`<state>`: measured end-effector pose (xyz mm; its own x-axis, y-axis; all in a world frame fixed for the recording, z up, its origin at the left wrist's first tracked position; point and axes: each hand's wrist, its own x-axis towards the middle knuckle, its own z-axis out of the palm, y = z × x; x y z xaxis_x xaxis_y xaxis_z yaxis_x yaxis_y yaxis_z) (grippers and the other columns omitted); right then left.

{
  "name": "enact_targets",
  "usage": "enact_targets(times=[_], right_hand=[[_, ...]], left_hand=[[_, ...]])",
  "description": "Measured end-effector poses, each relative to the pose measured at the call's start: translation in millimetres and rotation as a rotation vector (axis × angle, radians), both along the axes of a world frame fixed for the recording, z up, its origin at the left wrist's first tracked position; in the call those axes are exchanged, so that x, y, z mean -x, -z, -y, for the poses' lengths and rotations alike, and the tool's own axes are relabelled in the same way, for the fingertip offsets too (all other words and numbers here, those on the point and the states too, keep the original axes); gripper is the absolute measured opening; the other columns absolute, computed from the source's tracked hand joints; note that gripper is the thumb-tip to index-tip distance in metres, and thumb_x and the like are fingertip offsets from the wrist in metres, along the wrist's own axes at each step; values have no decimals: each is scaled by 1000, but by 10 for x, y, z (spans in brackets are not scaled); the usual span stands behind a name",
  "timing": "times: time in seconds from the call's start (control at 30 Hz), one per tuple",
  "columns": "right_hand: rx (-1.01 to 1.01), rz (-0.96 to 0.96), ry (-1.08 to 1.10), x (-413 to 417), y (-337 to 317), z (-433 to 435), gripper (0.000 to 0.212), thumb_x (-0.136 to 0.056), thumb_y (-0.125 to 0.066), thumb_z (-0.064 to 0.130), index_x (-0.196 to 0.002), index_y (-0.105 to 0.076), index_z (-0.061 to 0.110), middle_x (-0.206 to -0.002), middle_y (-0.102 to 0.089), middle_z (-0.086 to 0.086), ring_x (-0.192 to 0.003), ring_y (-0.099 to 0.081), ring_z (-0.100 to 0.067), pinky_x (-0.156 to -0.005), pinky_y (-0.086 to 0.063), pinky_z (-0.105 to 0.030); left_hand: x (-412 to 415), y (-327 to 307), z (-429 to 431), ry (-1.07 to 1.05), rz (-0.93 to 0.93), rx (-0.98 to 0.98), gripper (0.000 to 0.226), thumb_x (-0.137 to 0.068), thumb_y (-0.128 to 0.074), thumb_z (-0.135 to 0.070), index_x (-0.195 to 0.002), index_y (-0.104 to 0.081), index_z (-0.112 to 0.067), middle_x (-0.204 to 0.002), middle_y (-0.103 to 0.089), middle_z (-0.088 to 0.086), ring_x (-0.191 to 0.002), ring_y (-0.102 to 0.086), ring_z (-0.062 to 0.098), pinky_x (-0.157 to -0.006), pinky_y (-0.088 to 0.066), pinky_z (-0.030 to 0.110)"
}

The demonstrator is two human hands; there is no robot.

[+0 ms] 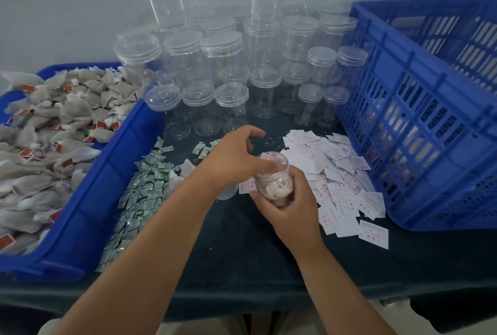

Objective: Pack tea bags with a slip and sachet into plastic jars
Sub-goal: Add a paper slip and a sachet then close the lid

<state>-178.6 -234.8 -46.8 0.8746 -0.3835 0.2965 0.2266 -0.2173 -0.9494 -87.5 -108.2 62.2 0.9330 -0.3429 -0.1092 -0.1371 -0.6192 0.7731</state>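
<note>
My right hand [291, 205] grips an open clear plastic jar [271, 182] tilted to the left, with tea bags inside it. My left hand [236, 158] is at the jar's mouth, its fingertips inside the rim and pinching a white slip [265, 157] with red print. Loose tea bags [53, 133] with red tags fill a blue tray [107, 187] on the left. Green-and-white sachets [145, 189] lie in a pile beside the tray. More slips [344, 181] are heaped to the right of the jar.
Several empty lidded jars [231, 98] stand stacked at the back of the dark cloth-covered table [255, 254]. A large blue slotted crate [430, 125] stands on the right. A translucent lid [228, 192] lies under my left wrist.
</note>
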Motion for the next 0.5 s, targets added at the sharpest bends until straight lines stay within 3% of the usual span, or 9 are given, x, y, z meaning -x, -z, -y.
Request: enact_targets(times=[0.13,0.23,0.3,0.43,0.5], right_hand=[[-20,-6,-8,3,-19,0,53,-76,-89,51,-121,-62,44,-117,-75,17,-107,-74,-10,-86,-61,-27],[-38,-3,-15,16,-28,2,54,-77,-89,49,-123,-63,41,-121,-74,20,-112,-73,-7,-89,-57,-18],[-56,-15,-31,16,-24,3,54,-77,-90,48,-124,-64,39,-121,-75,19,-113,-73,-7,-91,-59,-22],[-37,-34,-24,12,-20,-3,56,-74,-88,52,-123,-64,38,-120,-74,22,-112,-72,-4,-91,-57,-20],[-26,-38,-17,11,-18,-2,55,-73,-87,53,-121,-64,38,-118,-74,23,-111,-72,-2,-89,-55,-16]], left_hand=[[-21,-52,-92,-25,-73,189,52,-78,-74,-73,-121,-66,-44,-101,-71,-15,-87,-68,-3,-72,-46,21],[-46,50,-288,-125,9,209,24,-96,-64,-55,-108,-73,-36,-92,-76,-22,-82,-69,-7,-74,-49,24],[-71,237,-456,-193,154,-25,16,-98,-68,-42,-108,-74,-32,-94,-75,-19,-90,-69,-2,-84,-54,30],[-22,655,-634,-24,282,-725,50,-89,-66,-64,-121,-70,-26,-129,-66,-4,-124,-55,23,-103,-46,39],[29,717,-631,-61,339,-724,58,-83,-68,-70,-125,-66,-30,-135,-62,-6,-131,-48,23,-106,-40,42]])
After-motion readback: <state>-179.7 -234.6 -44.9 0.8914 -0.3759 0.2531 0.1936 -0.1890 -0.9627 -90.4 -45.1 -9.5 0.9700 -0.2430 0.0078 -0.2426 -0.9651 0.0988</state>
